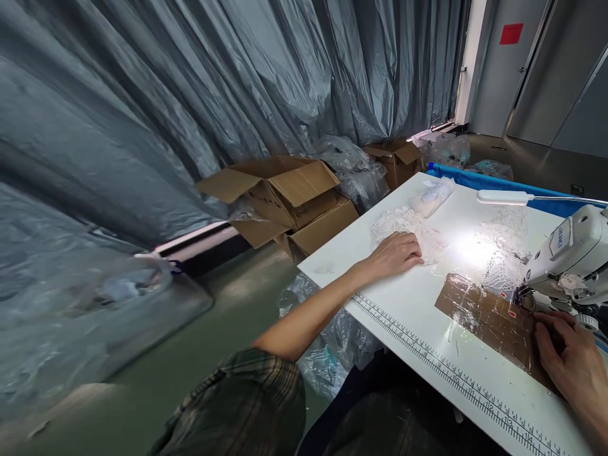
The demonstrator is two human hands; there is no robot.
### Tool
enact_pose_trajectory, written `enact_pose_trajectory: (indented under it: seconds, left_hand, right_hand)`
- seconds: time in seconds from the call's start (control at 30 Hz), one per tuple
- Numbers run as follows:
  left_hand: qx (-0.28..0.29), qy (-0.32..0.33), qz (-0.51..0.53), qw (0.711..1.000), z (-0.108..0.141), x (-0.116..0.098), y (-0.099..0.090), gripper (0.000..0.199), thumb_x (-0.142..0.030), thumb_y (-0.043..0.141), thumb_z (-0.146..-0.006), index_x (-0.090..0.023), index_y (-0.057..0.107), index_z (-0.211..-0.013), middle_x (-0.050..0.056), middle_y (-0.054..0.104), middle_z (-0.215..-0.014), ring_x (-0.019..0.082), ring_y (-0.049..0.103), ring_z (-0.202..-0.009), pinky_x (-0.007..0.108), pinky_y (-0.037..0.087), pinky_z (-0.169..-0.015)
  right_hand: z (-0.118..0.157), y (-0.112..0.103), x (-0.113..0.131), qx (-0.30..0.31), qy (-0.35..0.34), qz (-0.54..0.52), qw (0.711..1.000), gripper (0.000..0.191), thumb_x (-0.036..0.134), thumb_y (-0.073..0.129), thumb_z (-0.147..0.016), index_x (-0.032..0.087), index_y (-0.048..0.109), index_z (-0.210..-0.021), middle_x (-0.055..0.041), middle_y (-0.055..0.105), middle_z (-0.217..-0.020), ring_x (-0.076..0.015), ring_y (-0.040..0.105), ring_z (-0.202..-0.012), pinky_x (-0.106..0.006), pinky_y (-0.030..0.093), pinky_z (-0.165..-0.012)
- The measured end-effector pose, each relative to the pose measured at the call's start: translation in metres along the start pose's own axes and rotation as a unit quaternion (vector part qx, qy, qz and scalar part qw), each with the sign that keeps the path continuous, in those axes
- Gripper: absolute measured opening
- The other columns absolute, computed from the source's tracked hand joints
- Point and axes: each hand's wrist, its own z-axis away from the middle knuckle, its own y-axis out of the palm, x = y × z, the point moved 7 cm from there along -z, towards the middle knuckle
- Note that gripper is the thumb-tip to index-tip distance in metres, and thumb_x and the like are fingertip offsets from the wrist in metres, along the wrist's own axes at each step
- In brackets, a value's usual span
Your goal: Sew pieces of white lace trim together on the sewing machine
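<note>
My left hand [396, 254] rests at the near edge of a pile of white lace [403, 223], its fingers curled down on the lace edge. At the right, my right hand [567, 348] lies beside the sewing machine's needle area, thumb and index close together; whatever is between them is too small to tell. A brown taped board [489, 316] lies under the machine head [570, 253], partly beneath my right hand. More white lace [503, 269] sits behind the board, under a bright light.
The white table [380, 310] has a printed ruler along its near edge. A rolled white bundle [433, 196] and a lamp [504, 197] are toward the back. Open cardboard boxes [304, 183] and plastic bags [351, 164] stand beyond the table, before a grey curtain [266, 69].
</note>
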Motion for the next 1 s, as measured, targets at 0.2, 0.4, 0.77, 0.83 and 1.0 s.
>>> enact_pose_trajectory:
  seconds: [0.2,0.4,0.77,0.83,1.0]
  left_hand:
    - [-0.033,0.004,0.054,0.998,-0.003,-0.022,-0.014,0.027,-0.028,0.045,-0.101,-0.015,0.064,-0.086,0.004,0.065,-0.090,0.017,0.059,-0.084,0.032,0.044,-0.081]
    - [0.058,0.109,0.210,0.970,-0.018,-0.084,-0.004,0.023,-0.034,0.046,-0.102,-0.017,0.061,-0.099,0.004,0.066,-0.095,0.014,0.060,-0.082,0.025,0.044,-0.072]
    - [0.030,0.115,0.163,0.979,-0.040,-0.098,0.047,0.023,-0.040,0.063,-0.094,-0.018,0.068,-0.100,0.004,0.065,-0.096,0.018,0.060,-0.088,0.030,0.042,-0.075]
    - [0.015,0.122,0.171,0.977,-0.039,-0.100,0.050,0.017,-0.034,0.063,-0.095,-0.019,0.070,-0.093,0.002,0.066,-0.094,0.016,0.061,-0.087,0.032,0.042,-0.078]
    - [-0.041,0.156,0.202,0.966,-0.035,-0.112,0.036,0.016,-0.027,0.060,-0.095,-0.017,0.069,-0.085,0.003,0.070,-0.093,0.017,0.064,-0.087,0.036,0.046,-0.082]
  right_hand:
    - [-0.001,0.000,0.003,0.007,-0.014,-0.021,1.000,0.033,0.046,0.045,-0.088,0.027,0.070,-0.098,-0.0073,0.068,-0.090,-0.0281,0.062,-0.101,-0.045,0.051,-0.088]
    - [-0.003,-0.003,0.007,0.008,0.016,-0.017,1.000,0.033,0.042,0.046,-0.087,0.024,0.072,-0.098,-0.0095,0.066,-0.096,-0.0260,0.062,-0.099,-0.043,0.050,-0.089]
    - [-0.002,-0.008,0.015,0.018,0.055,-0.011,0.998,0.039,0.041,0.045,-0.087,0.020,0.074,-0.101,-0.0112,0.065,-0.101,-0.0208,0.058,-0.079,-0.041,0.050,-0.079]
    - [-0.002,-0.009,0.016,0.017,0.061,-0.014,0.998,0.038,0.041,0.046,-0.087,0.020,0.074,-0.100,-0.0116,0.066,-0.103,-0.0209,0.058,-0.078,-0.040,0.050,-0.076]
    - [-0.003,-0.013,0.022,0.014,0.059,-0.056,0.997,0.037,0.041,0.047,-0.088,0.019,0.074,-0.099,-0.0129,0.067,-0.100,-0.0226,0.061,-0.079,-0.042,0.052,-0.077]
